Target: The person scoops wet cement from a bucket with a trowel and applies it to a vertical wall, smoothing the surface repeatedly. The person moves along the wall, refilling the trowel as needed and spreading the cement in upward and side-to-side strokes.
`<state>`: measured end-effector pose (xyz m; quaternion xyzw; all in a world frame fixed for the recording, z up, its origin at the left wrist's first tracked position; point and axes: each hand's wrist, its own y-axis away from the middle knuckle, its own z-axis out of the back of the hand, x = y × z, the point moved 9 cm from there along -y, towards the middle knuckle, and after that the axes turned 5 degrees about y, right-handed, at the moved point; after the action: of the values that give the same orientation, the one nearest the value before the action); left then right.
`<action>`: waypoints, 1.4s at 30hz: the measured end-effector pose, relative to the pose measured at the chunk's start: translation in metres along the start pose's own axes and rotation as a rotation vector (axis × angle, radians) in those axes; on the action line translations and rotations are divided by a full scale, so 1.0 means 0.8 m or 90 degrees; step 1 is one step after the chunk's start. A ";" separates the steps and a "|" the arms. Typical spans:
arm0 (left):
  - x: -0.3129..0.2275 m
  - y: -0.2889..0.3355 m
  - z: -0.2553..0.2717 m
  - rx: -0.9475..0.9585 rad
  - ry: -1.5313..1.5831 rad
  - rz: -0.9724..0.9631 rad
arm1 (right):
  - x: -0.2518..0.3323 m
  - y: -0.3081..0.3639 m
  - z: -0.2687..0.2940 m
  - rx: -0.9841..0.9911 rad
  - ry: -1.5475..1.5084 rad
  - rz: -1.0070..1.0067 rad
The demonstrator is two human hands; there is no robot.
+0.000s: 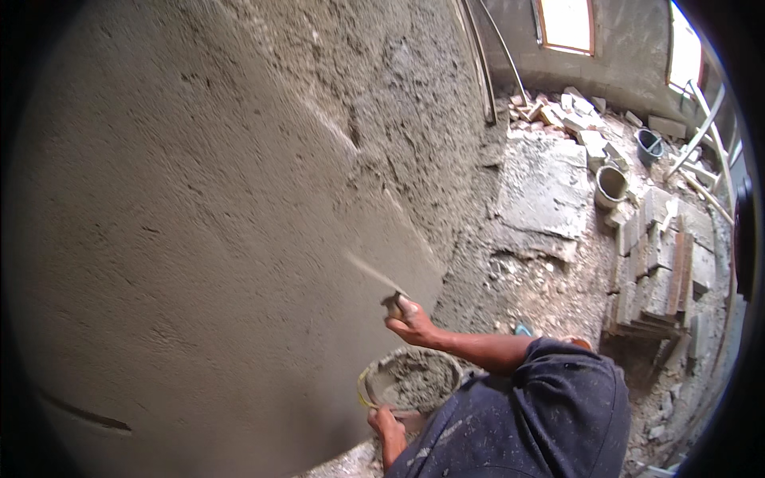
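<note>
My right hand (410,321) is closed round the handle of a trowel (371,272), its thin blade smeared by motion against the wall. Wet grey plaster (199,239) covers the wall, smooth on the left and rough toward the upper right. Below the trowel, close to my body, is a bucket (364,387) with a yellowish edge. Grey mortar (426,376) lies inside it. My left hand (386,422) grips the bucket's near left rim, with part of its fingers hidden.
Stacked blocks (657,275) stand on the right. Beyond them are a tan bucket (611,186) and a dark bucket (649,146). Broken rubble (562,111) is heaped at the back, near a mortar-crusted board (542,187). Poles (705,131) lean at the far right.
</note>
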<state>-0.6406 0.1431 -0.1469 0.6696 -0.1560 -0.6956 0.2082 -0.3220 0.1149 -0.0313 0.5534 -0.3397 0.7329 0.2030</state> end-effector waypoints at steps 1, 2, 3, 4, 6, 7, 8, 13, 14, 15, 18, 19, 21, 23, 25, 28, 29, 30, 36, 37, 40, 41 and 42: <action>-0.002 0.003 -0.006 0.005 0.009 -0.002 | -0.019 0.036 0.003 0.100 0.045 -0.025; 0.000 0.003 -0.007 0.003 -0.004 -0.004 | -0.049 0.070 -0.002 0.236 0.140 -0.021; 0.003 -0.001 -0.010 0.008 -0.019 -0.007 | -0.090 0.105 -0.003 0.370 0.233 -0.018; 0.005 -0.007 -0.016 0.021 -0.029 -0.013 | -0.099 0.134 -0.005 0.504 0.322 -0.012; 0.007 -0.007 -0.026 0.058 -0.059 -0.018 | -0.144 0.169 0.002 0.691 0.470 -0.179; 0.003 -0.006 -0.037 0.082 -0.075 -0.022 | -0.160 0.178 0.007 0.740 0.526 -0.237; 0.003 -0.001 -0.048 0.105 -0.092 -0.025 | -0.156 0.168 0.008 0.658 0.542 -0.219; -0.012 0.032 -0.108 0.221 -0.107 -0.056 | -0.319 0.257 -0.083 0.912 0.523 0.042; -0.003 0.035 -0.127 0.268 -0.100 -0.054 | -0.381 0.321 -0.076 0.836 0.333 0.530; -0.003 0.024 -0.124 0.261 -0.118 -0.095 | -0.331 0.308 -0.097 0.914 0.234 0.490; -0.013 0.029 -0.126 0.251 -0.111 -0.101 | -0.247 0.274 -0.083 0.993 -0.008 0.083; -0.012 0.024 -0.121 0.241 -0.101 -0.103 | -0.217 0.253 -0.071 0.960 -0.021 -0.091; -0.013 0.012 -0.101 0.201 -0.162 -0.120 | -0.135 0.231 -0.016 0.887 -0.143 -0.451; -0.007 -0.002 -0.096 0.210 -0.092 -0.103 | -0.140 0.217 0.005 0.829 -0.038 -0.415; 0.008 -0.009 -0.087 0.203 -0.037 -0.071 | -0.146 0.221 0.015 0.800 -0.066 -0.488; -0.001 -0.009 -0.082 0.159 -0.004 -0.053 | -0.171 0.225 0.011 0.740 -0.106 -0.543; -0.002 -0.007 -0.077 0.130 0.005 -0.043 | -0.161 0.224 0.012 0.702 -0.179 -0.553; -0.004 -0.008 -0.074 0.100 0.025 -0.036 | -0.154 0.216 0.016 0.668 -0.242 -0.556; 0.028 -0.036 -0.043 0.015 0.008 0.042 | -0.005 0.075 0.133 0.253 -0.345 -0.335; 0.025 -0.031 -0.041 0.015 -0.019 0.039 | 0.013 0.039 0.165 0.163 -0.310 -0.232; 0.017 -0.022 -0.030 0.008 -0.052 0.043 | 0.061 -0.049 0.260 -0.169 -0.242 -0.064; 0.021 -0.024 -0.021 0.001 -0.030 0.051 | 0.087 -0.071 0.286 -0.265 -0.247 0.037; 0.025 -0.027 -0.014 -0.002 -0.012 0.059 | 0.103 -0.086 0.314 -0.400 -0.203 0.047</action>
<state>-0.6313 0.1522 -0.1757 0.6549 -0.1880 -0.6916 0.2397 -0.1317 -0.0259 0.1052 0.5585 -0.5957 0.5041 0.2811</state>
